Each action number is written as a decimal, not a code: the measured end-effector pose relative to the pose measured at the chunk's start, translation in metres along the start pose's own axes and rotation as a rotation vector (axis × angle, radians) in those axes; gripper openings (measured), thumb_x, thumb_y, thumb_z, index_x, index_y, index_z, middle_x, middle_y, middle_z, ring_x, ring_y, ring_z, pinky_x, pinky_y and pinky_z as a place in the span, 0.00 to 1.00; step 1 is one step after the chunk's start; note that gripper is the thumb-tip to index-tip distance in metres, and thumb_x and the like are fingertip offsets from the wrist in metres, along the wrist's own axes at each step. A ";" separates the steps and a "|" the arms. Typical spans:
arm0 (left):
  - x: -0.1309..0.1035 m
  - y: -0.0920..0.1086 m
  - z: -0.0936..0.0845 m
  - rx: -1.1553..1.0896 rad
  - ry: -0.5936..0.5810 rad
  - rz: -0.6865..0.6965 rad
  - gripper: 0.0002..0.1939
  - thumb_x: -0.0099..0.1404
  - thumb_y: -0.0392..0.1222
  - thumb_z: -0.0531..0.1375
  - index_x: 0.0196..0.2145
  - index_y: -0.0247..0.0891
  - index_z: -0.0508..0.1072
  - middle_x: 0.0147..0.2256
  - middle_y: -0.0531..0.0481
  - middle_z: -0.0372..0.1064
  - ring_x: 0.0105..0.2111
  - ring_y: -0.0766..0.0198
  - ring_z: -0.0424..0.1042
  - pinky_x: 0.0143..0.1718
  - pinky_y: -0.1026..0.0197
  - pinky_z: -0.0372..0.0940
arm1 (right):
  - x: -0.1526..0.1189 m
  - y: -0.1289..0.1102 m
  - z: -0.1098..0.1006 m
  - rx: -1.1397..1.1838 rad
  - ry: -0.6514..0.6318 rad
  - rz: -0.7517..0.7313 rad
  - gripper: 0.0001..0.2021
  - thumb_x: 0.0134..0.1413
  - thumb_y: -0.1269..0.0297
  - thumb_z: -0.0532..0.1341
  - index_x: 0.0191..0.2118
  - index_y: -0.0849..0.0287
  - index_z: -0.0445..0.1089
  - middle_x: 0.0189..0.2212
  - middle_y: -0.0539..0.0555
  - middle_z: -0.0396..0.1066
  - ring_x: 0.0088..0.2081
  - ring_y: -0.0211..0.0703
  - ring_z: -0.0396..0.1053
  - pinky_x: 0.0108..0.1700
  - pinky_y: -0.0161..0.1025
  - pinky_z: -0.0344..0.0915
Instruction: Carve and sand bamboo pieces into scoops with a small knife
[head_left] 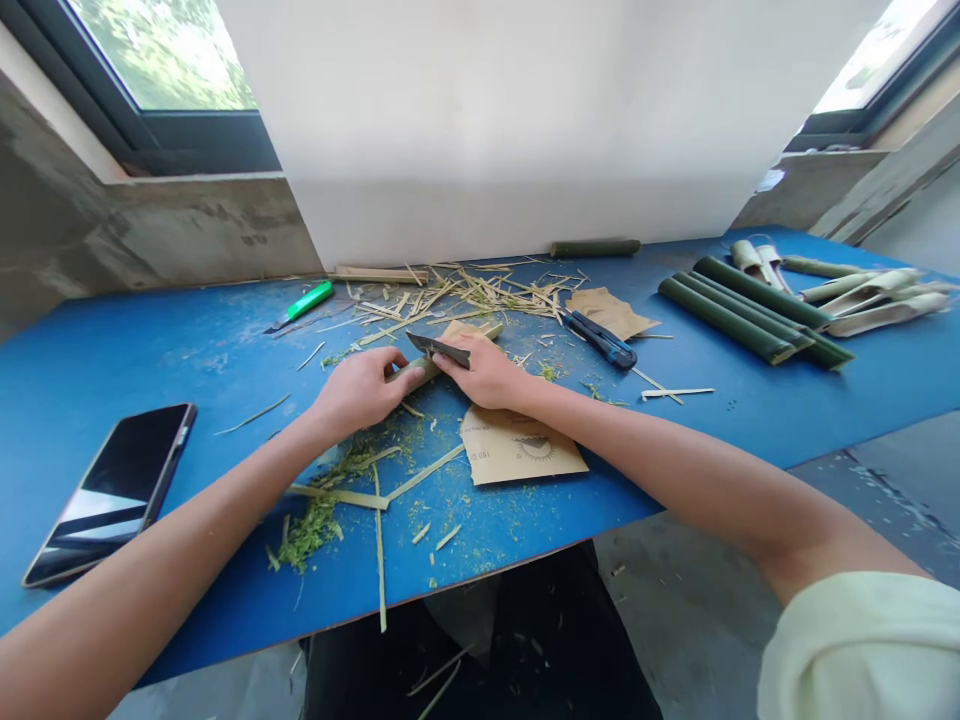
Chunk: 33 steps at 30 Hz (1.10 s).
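Bamboo piece: the green length [424, 372] lies slanted over the blue table [247, 350], between the two hands; it runs from the left fingers, under the blade and on past the right fingers.
Left hand: the hand [366, 388] is nearly closed, thumb and fingers gripping the near end of the bamboo piece.
Right hand: the hand [491, 376] is closed on a dark blade [441, 349], whose tip points toward the far left; whether its fingertips also press the bamboo is unclear.
Right forearm: it crosses above a printed brown paper sheet [523, 452].
Knives: a green-handled knife [309, 301] lies beyond the left hand; a dark utility knife [600, 340] lies right of the right hand, beside torn brown paper [611, 312].
Debris: pale strips [480, 292] lie beyond the hands, green shavings [319, 522] nearer the table edge.
Phone: it [112, 492] lies left of the left forearm.
Split bamboo: several lengths [735, 312] lie at far right.
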<state>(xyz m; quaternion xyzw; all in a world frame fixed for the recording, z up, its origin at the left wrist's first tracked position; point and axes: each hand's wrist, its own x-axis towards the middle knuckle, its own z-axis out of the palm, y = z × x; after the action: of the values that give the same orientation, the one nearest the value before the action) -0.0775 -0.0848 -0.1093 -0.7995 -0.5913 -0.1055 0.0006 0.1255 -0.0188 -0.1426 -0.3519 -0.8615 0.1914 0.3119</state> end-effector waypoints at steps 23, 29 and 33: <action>0.002 -0.001 -0.004 0.064 0.077 0.143 0.19 0.74 0.54 0.55 0.40 0.38 0.78 0.40 0.38 0.80 0.41 0.45 0.77 0.47 0.47 0.65 | -0.001 -0.005 -0.004 -0.070 -0.001 0.001 0.16 0.76 0.57 0.53 0.46 0.58 0.76 0.46 0.60 0.79 0.48 0.50 0.72 0.57 0.48 0.64; 0.002 -0.003 -0.003 0.058 0.109 0.112 0.18 0.74 0.54 0.55 0.39 0.39 0.78 0.41 0.38 0.81 0.42 0.45 0.78 0.46 0.48 0.65 | -0.001 -0.001 -0.002 -0.061 -0.010 -0.002 0.15 0.76 0.58 0.53 0.47 0.58 0.77 0.45 0.58 0.79 0.49 0.49 0.72 0.57 0.47 0.65; 0.003 -0.004 -0.004 -0.071 -0.015 0.011 0.20 0.74 0.57 0.56 0.41 0.39 0.79 0.38 0.40 0.80 0.38 0.47 0.78 0.41 0.51 0.65 | -0.001 0.000 -0.003 -0.037 -0.012 -0.017 0.14 0.74 0.57 0.55 0.47 0.57 0.77 0.48 0.59 0.79 0.52 0.50 0.71 0.60 0.49 0.63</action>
<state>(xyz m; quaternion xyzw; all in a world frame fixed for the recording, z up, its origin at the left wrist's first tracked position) -0.0812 -0.0808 -0.1053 -0.8032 -0.5826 -0.1205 -0.0316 0.1277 -0.0192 -0.1410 -0.3492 -0.8698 0.1748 0.3017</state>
